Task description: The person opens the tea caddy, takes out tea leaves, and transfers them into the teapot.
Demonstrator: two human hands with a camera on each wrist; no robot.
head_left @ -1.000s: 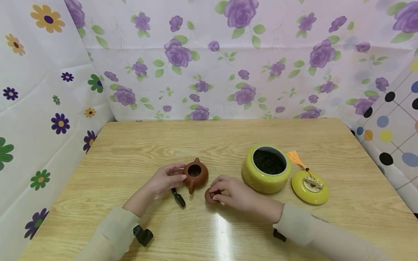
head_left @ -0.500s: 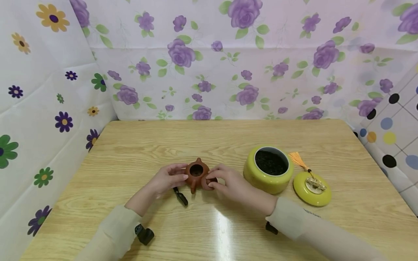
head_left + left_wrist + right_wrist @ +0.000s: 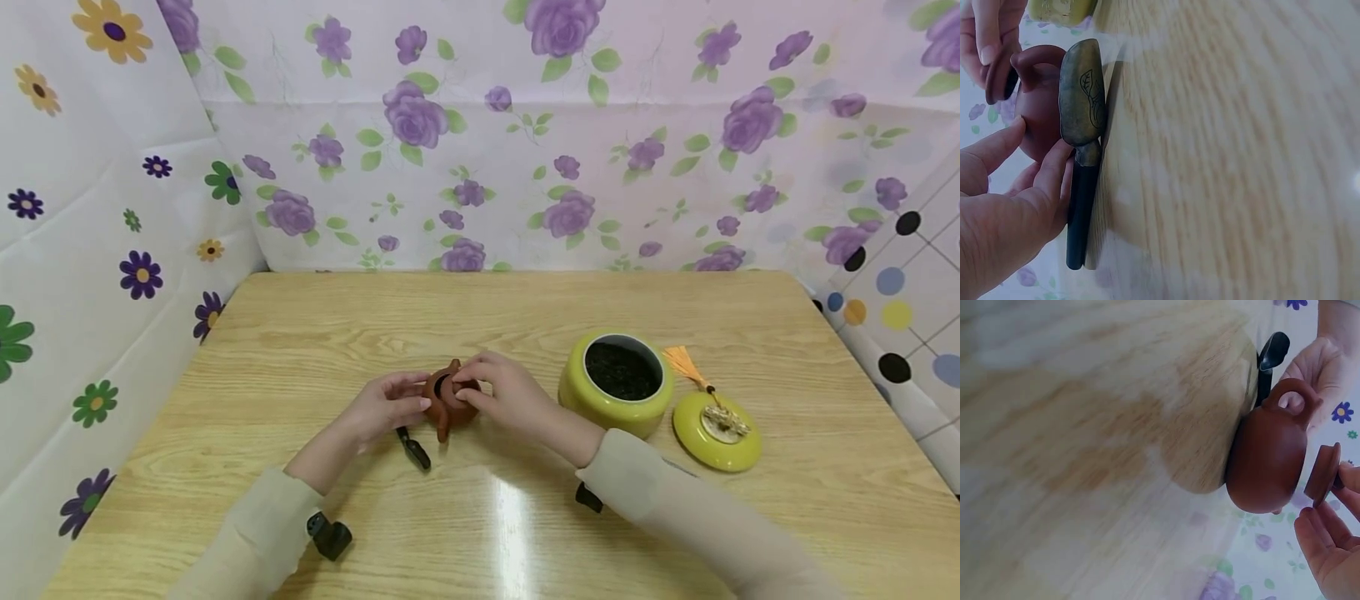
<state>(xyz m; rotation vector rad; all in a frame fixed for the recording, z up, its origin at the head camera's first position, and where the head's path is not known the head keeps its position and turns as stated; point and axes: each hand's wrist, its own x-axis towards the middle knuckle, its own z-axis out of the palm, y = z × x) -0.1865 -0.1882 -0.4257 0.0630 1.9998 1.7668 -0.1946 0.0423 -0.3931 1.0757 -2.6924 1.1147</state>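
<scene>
A small reddish-brown clay teapot stands on the table, its handle toward me. My left hand grips its left side, thumb and fingers spread about the body. Between thumb and fingers, my right hand pinches the knob of the teapot lid. The lid is tilted just above the pot's mouth, with a gap between them in the right wrist view. A dark tea scoop with a black handle lies beside the pot, close to my left fingers.
Right of the teapot stands a yellow jar filled with dark tea leaves. Its yellow lid, with a gold knob and an orange tassel, lies farther right on the wooden table. Flowered cloth hangs behind and at the left.
My right hand has lifted the teapot lid from beside the pot and carried it up and leftward over the mouth. The left hand stays at the teapot.
</scene>
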